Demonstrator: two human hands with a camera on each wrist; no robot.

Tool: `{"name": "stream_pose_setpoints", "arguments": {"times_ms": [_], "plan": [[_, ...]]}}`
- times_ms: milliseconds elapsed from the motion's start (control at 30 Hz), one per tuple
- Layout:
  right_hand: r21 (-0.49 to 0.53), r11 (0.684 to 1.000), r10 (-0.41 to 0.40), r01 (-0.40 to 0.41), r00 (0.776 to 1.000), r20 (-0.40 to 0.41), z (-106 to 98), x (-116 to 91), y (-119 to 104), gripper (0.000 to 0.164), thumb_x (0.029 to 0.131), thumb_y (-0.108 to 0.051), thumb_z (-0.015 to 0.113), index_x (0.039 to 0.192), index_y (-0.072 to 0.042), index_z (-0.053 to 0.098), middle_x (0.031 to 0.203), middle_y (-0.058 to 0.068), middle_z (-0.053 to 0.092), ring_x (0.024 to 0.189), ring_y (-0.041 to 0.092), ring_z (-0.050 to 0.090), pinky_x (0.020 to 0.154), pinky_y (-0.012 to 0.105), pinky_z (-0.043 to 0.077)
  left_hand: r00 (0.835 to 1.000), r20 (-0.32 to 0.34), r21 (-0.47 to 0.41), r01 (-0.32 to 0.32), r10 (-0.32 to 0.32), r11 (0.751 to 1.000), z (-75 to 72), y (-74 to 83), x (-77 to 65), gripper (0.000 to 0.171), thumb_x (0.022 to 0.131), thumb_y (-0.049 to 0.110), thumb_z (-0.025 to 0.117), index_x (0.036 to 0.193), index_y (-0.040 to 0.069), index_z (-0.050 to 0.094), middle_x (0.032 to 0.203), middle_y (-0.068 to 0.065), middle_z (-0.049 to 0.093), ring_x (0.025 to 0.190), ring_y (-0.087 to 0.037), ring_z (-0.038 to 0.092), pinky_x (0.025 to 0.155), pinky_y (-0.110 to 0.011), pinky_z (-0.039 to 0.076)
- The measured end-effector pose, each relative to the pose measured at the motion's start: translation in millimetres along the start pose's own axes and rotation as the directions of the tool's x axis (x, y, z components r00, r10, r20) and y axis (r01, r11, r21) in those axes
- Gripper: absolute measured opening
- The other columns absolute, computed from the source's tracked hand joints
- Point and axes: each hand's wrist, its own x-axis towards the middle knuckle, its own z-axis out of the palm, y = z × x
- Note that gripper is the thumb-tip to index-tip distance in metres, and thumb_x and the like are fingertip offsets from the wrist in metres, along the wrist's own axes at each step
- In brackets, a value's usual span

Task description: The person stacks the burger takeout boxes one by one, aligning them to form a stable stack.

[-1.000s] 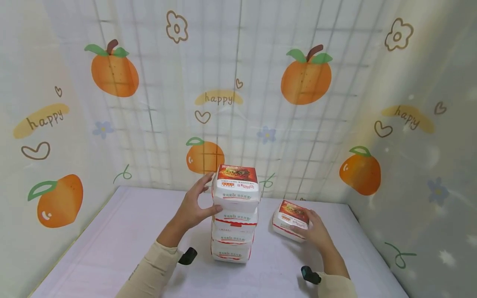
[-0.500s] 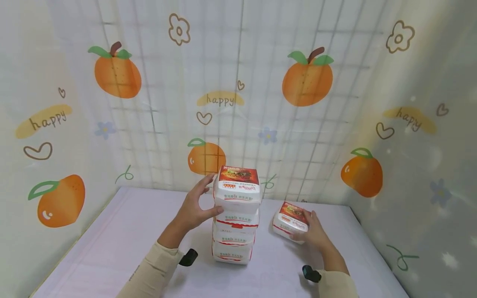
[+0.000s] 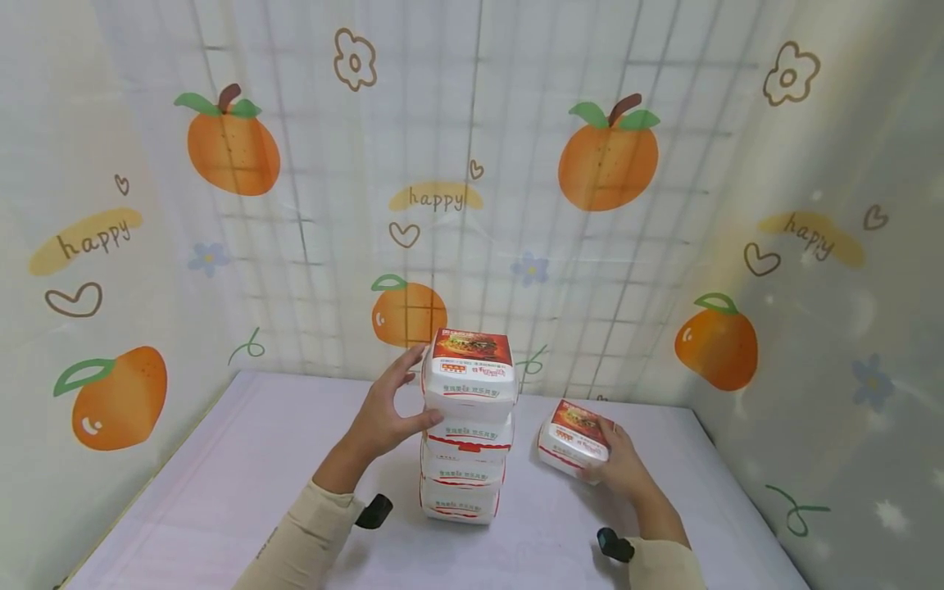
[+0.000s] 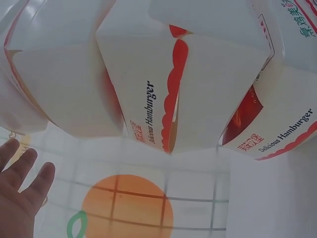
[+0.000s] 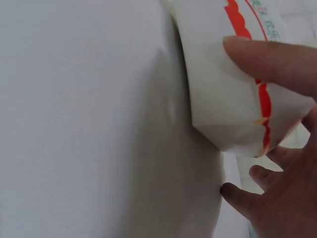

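Several white paper hamburger boxes stand in an upright stack point(image 3: 460, 471) in the middle of the table, the top box point(image 3: 472, 375) with a red burger picture on its lid. My left hand point(image 3: 382, 418) is at the stack's left side, thumb at the top box's lower front edge, fingers extended; in the left wrist view the fingers point(image 4: 37, 183) are spread beside the boxes point(image 4: 148, 94). To the right, my right hand point(image 3: 627, 469) holds a single hamburger box point(image 3: 569, 442), low at the table. The right wrist view shows the thumb point(image 5: 267, 59) pressed on its side, other fingers partly hidden behind.
A white-covered table point(image 3: 295, 410) carries the boxes. Behind and beside it hangs a curtain point(image 3: 324, 147) printed with oranges, over a wire grid. A black wrist camera point(image 3: 374, 511) sits at the left sleeve, another camera point(image 3: 615, 544) at the right.
The right thumb has slid lower on the front of the single box, which has shifted very slightly left. The left hand and the stack stay as they were.
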Motion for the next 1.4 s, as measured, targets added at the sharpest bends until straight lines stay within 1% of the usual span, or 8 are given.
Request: {"name": "stream_pose_setpoints", "arguments": {"times_ms": [200,333,467,600,733,867,1167,1400], "plan": [[0.014,1.0,-0.011,0.011,1.0,-0.016,-0.4,-7.9,-3.2,0.118,0.067,-0.026,0.089,0.156,-0.009,0.013,0.153,0.031,0.01,0.135,0.053,0.016,0.102,0.073,0.019,1.0,-0.003,-0.004,-0.01,0.01,1.0,0.8,2.1,0.1,0.087,0.081,0.038,0.078,0.153,0.027,0.03,0.153,0.006,0.035,0.138,-0.019,0.034,0.104,-0.054,0.037],[0.076,0.997,-0.015,0.017,1.0,-0.021,-2.6,-13.4,-6.5,0.12,0.068,-0.03,0.089,0.156,-0.009,0.012,0.154,0.029,0.011,0.137,0.051,0.013,0.104,0.073,0.015,1.0,-0.004,-0.003,-0.013,0.013,1.0,1.2,4.0,0.8,0.089,0.08,0.029,0.08,0.153,0.025,0.03,0.153,0.002,0.035,0.138,-0.019,0.034,0.105,-0.052,0.038],[0.122,0.992,-0.014,0.018,0.999,-0.032,-6.9,-17.7,-8.9,0.123,0.07,-0.037,0.087,0.157,-0.013,0.004,0.155,0.028,0.008,0.139,0.05,0.01,0.104,0.073,0.012,1.0,-0.005,0.006,-0.015,0.015,1.0,0.9,9.1,1.4,0.09,0.079,0.019,0.081,0.153,0.016,0.029,0.154,-0.005,0.034,0.138,-0.025,0.034,0.105,-0.051,0.038],[0.158,0.987,0.0,0.008,0.999,-0.054,-13.0,-23.2,-14.3,0.129,0.071,-0.042,0.085,0.156,-0.017,-0.009,0.157,0.028,0.002,0.14,0.05,0.011,0.103,0.073,0.016,1.0,0.003,0.003,-0.022,0.022,1.0,-2.3,27.8,1.6,0.087,0.08,0.013,0.079,0.151,0.004,0.03,0.152,-0.016,0.034,0.137,-0.033,0.034,0.104,-0.053,0.038],[0.226,0.973,-0.027,0.045,0.996,-0.083,-20.8,-29.8,-22.4,0.129,0.074,-0.035,0.085,0.155,-0.018,-0.014,0.156,0.028,0.003,0.14,0.05,0.012,0.105,0.068,0.022,1.0,0.011,-0.004,-0.026,0.026,1.0,-6.8,48.5,1.4,0.084,0.08,0.012,0.078,0.149,-0.003,0.031,0.15,-0.022,0.035,0.136,-0.035,0.035,0.103,-0.054,0.039],[0.249,0.965,-0.051,0.078,0.992,-0.112,-31.0,-35.1,-31.3,0.127,0.077,-0.03,0.083,0.154,-0.018,-0.018,0.156,0.028,0.0,0.141,0.05,0.008,0.105,0.067,0.021,1.0,0.007,-0.006,-0.023,0.023,1.0,-7.5,54.1,2.4,0.083,0.079,0.01,0.077,0.148,-0.004,0.032,0.149,-0.022,0.036,0.135,-0.037,0.036,0.102,-0.055,0.039],[0.262,0.949,-0.126,0.175,0.973,-0.192,-54.1,-46.3,-53.8,0.119,0.082,-0.026,0.08,0.155,-0.023,-0.014,0.16,0.02,-0.005,0.142,0.047,0.007,0.104,0.066,0.026,1.0,-0.002,0.014,-0.013,0.013,1.0,-6.9,56.2,5.2,0.084,0.08,0.012,0.078,0.148,-0.004,0.032,0.15,-0.02,0.037,0.135,-0.036,0.036,0.104,-0.051,0.039],[0.299,0.919,-0.188,0.257,0.952,-0.243,-68.6,-59.1,-73.1,0.114,0.084,-0.025,0.078,0.156,-0.026,-0.011,0.16,0.02,0.002,0.14,0.047,0.015,0.103,0.064,0.03,1.0,-0.011,0.026,-0.012,0.012,1.0,1.0,24.9,9.2,0.091,0.078,0.017,0.081,0.152,0.004,0.029,0.154,-0.012,0.033,0.138,-0.028,0.033,0.105,-0.049,0.038]]}}
